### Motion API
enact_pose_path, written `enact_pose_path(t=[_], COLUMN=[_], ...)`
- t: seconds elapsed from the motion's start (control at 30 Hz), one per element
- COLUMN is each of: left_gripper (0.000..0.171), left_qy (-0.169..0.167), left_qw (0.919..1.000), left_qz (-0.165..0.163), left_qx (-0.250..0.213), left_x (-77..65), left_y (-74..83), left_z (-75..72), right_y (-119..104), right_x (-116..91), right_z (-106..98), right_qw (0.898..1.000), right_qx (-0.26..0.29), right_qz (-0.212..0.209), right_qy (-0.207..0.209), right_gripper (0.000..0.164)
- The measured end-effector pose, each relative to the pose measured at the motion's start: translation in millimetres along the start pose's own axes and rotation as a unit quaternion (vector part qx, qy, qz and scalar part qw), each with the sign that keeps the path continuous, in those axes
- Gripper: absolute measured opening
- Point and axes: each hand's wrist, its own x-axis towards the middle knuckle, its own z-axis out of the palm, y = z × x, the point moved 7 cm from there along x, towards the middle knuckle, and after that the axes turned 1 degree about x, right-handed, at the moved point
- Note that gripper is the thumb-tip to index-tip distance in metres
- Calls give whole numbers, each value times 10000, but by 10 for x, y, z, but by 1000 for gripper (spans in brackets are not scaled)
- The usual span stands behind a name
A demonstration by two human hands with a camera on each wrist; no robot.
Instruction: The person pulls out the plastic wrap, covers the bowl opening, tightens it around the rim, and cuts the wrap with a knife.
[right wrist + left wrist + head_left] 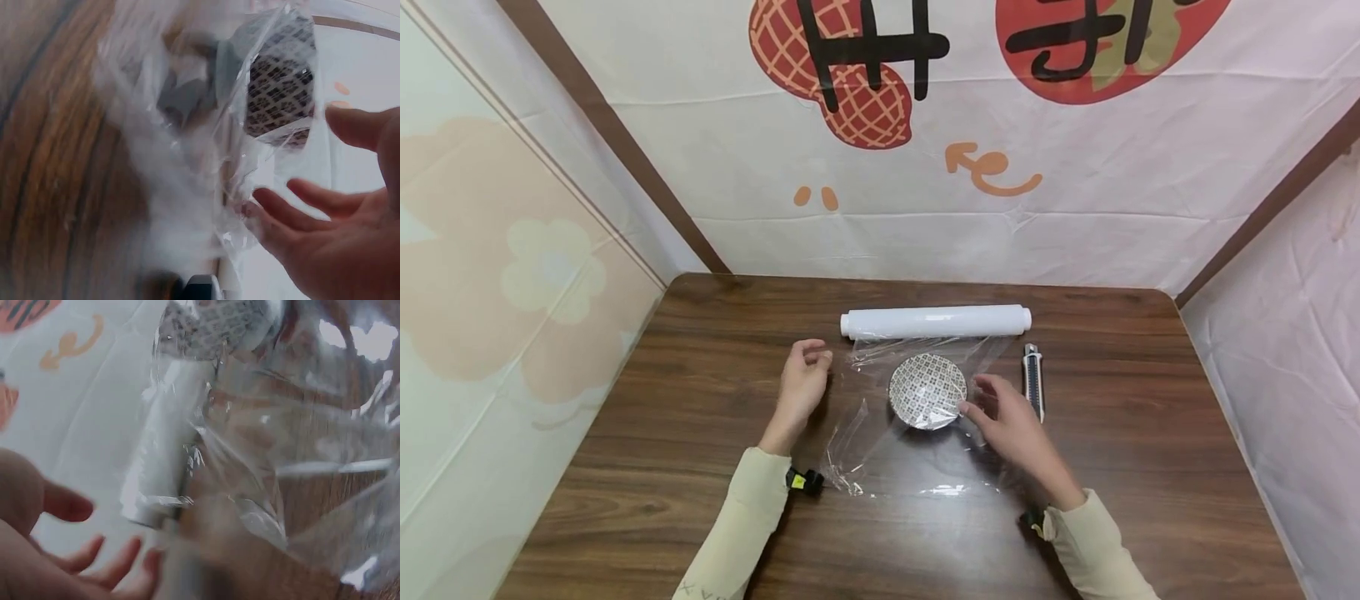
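A round bowl (927, 391) with a small dark lattice pattern sits on the table, with clear cling film (880, 458) over and around it. The film runs back to a white roll of cling film (936, 322) behind the bowl. My right hand (1011, 421) is at the bowl's right side, thumb near its rim, fingers loosely bent and spread apart in the right wrist view. To the left of the film, my left hand (803, 382) hovers with fingers loosely curved and nothing in them. Film wrinkles partly blur the bowl (281, 81) in the right wrist view.
A utility knife (1033, 379) lies right of the bowl, close beyond my right hand. The brown wooden table (685, 433) ends at a fabric backdrop (925, 242) behind the roll. Fabric also hangs along both sides.
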Motion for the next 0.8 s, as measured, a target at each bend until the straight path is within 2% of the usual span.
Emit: enact_pose_path(t=[0.03,0.1,0.17,0.27,0.33,0.47,0.6,0.8], left_gripper=[30,27,26,28,28,32,38,43], left_qy=[211,248,-128,-675,-726,-601,-764,-915], left_qw=[9994,9979,9976,9959,9959,9975,9969,9958], left_qz=[174,501,659,594,533,309,126,29], left_qx=[195,335,181,-27,53,215,101,-63], left_x=[-67,-208,-324,-428,-450,-452,-435,-408], left_y=[77,222,307,318,282,191,129,62], left_z=[-12,32,159,375,478,604,715,822], right_y=[-8,-18,-28,-18,3,74,122,132], right_x=[-17,-51,-81,-89,-79,-38,9,73], right_z=[-20,-50,-64,-34,8,119,200,316], right_qw=[9999,9995,9985,9969,9963,9946,9907,9773], right_qx=[-7,59,230,465,522,581,790,1712], right_qz=[40,182,349,557,650,864,1110,1240], right_qy=[102,265,363,315,225,9,15,111], right_gripper=[60,58,55,52,51,52,55,53])
